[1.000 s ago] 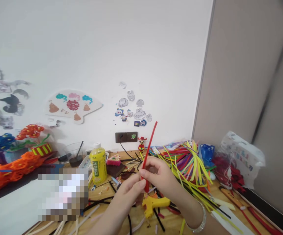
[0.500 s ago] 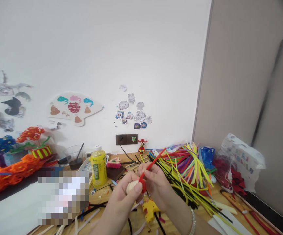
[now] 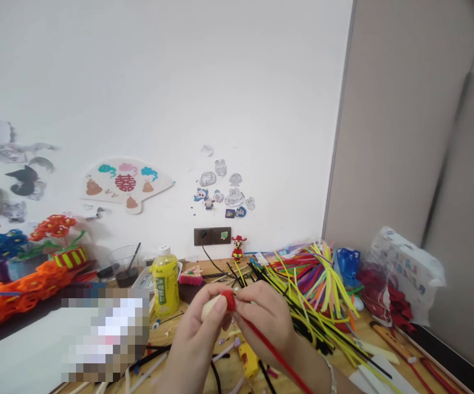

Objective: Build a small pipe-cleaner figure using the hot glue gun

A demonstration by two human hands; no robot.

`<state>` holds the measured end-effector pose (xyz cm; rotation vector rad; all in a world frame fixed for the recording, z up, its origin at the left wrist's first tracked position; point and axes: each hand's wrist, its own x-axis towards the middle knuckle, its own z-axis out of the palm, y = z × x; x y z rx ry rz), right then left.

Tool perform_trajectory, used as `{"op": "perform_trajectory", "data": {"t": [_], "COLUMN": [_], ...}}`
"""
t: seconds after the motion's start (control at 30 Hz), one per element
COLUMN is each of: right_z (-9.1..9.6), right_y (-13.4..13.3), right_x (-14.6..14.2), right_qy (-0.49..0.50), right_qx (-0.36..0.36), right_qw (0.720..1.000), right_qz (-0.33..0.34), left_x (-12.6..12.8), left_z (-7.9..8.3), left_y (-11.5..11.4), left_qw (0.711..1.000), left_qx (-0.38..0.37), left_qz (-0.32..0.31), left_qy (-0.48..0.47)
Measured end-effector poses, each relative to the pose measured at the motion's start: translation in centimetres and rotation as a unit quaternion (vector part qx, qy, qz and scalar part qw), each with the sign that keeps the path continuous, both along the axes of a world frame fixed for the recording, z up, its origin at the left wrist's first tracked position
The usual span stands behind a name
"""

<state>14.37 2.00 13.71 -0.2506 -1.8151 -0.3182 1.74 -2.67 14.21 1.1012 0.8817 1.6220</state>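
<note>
My left hand point(image 3: 198, 342) grips a small cream oval piece point(image 3: 209, 308), probably a foam or wound form, though the picture does not settle it. A red pipe cleaner point(image 3: 275, 354) is coiled at the piece's right end, and its long free end runs down to the lower right. My right hand point(image 3: 265, 317) pinches the red pipe cleaner close to that coil, with its fingers touching the left hand's fingertips. A yellow glue gun point(image 3: 248, 359) lies below my hands, partly hidden by them.
A heap of multicoloured pipe cleaners point(image 3: 310, 295) lies right of my hands. A yellow-labelled bottle point(image 3: 165, 284) stands to the left. Loose black sticks and scraps cover the wooden table point(image 3: 167, 328). A pixelated patch point(image 3: 105, 334) hides the lower left.
The red pipe cleaner's long end has swung from pointing up to pointing down right. Its coil now sits against the cream piece, and both hands have moved slightly closer together.
</note>
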Motion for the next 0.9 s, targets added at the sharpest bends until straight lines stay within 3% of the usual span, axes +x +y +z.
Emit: {"op": "perform_trajectory", "data": {"t": [0.17,0.33,0.5,0.67,0.77,0.9], "right_z": [0.4,1.4,1.0,0.6,0.5,0.2], "right_y": [-0.2,-1.2,-1.1,-0.2,0.1,0.6], "right_x": [1.0,1.6,0.9,0.4,0.0,-0.5], "right_qy": [-0.163,-0.250,-0.105,-0.065,-0.005,0.049], "right_qx": [0.083,0.064,-0.048,-0.124,-0.232,-0.405], "right_qw": [0.980,0.964,0.993,0.984,0.961,0.886], "right_qz": [-0.079,-0.063,0.016,0.111,0.151,0.220], "left_x": [0.0,0.1,-0.2,-0.6,-0.6,-0.4], "left_z": [0.0,0.4,0.9,0.8,0.6,0.5], "left_y": [0.2,0.2,-0.1,0.4,0.7,0.8], "left_qw": [0.999,0.993,0.981,0.979,0.983,0.984], "left_qx": [0.003,0.018,0.023,0.014,0.002,-0.020], "left_qz": [0.030,0.049,0.032,-0.003,-0.010,-0.001], "left_qy": [0.034,0.106,0.191,0.206,0.181,0.175]}}
